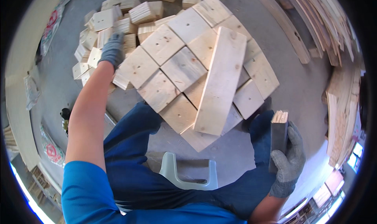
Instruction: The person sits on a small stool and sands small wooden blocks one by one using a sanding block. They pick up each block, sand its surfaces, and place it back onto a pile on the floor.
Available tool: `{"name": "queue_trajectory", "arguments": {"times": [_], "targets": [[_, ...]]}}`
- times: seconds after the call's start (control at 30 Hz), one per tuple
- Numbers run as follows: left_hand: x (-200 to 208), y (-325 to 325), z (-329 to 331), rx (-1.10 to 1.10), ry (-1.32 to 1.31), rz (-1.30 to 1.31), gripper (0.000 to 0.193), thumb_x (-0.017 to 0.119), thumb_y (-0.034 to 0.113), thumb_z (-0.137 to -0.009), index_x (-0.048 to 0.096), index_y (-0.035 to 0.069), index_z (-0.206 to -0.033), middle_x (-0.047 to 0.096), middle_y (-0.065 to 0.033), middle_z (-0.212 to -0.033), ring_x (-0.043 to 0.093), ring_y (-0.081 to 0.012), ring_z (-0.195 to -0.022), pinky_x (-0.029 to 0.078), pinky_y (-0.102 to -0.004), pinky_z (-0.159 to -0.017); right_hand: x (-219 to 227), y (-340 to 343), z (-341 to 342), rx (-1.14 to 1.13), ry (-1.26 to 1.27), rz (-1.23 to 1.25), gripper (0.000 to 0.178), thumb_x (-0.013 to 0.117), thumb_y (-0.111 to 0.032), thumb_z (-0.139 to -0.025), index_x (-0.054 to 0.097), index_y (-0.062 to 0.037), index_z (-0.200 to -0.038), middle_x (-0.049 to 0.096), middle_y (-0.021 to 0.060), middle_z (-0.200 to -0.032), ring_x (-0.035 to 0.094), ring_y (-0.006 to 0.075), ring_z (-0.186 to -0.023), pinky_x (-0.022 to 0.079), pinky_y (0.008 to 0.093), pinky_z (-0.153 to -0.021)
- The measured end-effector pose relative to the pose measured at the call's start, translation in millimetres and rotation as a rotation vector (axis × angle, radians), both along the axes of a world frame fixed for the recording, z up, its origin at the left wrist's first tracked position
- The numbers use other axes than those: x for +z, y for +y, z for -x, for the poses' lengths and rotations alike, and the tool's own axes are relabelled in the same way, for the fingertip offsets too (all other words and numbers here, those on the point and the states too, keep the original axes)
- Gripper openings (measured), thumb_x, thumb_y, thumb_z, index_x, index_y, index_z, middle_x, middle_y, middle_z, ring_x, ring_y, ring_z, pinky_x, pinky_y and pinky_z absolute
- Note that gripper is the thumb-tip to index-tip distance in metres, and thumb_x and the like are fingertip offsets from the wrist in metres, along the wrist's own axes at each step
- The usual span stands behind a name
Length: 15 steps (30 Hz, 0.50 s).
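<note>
Stool (168, 167) btw the legs (131, 139). R hand (290, 157), gloved, grips a dark-sided block (279, 134), thumb one side, fingers the other, raw end up, near R knee (260, 125). Ahead, sq. blocks (183, 68) laid edge to edge, some w/ small gaps; a plank (221, 82) lies diag. across the top. L hand (112, 52), gloved, farther fwd at the loose pile (103, 19); can't tell if it's gripping one. Boards (280, 21) lie far R on floor (308, 86).

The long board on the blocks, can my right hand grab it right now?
Probably not as it stands: nothing covers the long board, but your right hand is holding a dark-faced wooden block.
</note>
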<state>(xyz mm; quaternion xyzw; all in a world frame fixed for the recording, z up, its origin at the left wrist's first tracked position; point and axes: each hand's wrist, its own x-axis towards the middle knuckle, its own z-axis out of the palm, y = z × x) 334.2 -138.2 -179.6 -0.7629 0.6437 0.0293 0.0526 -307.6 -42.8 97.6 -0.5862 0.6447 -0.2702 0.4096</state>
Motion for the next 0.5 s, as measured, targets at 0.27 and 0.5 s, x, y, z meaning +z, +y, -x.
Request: {"name": "queue_trajectory", "arguments": {"times": [0.27,0.5], "targets": [[59,42,28,0.119,-0.196,-0.142,0.052,0.079,0.019,-0.082,0.063,0.008,-0.131,0.063,-0.0212,-0.129,0.067,-0.0398,-0.119,0.058,-0.0514,-0.096,3,6,12,0.049,0.044,0.100,0.079,0.093,-0.009,-0.069,0.067,-0.0015,-0.143,0.062,0.0218,-0.154,0.062,0.0353,-0.139,0.053,0.0444,-0.115],[171,73,39,0.301,-0.064,0.015,0.065,0.089,0.031,-0.070,0.066,-0.001,-0.123,0.068,-0.0265,-0.124,0.070,-0.0418,-0.114,0.057,-0.0472,-0.101,30,19,13,0.047,0.132,0.166,0.069,0.095,-0.011,-0.074,0.070,-0.0019,-0.139,0.064,0.0180,-0.152,0.064,0.0311,-0.138,0.051,0.0407,-0.118]]}}
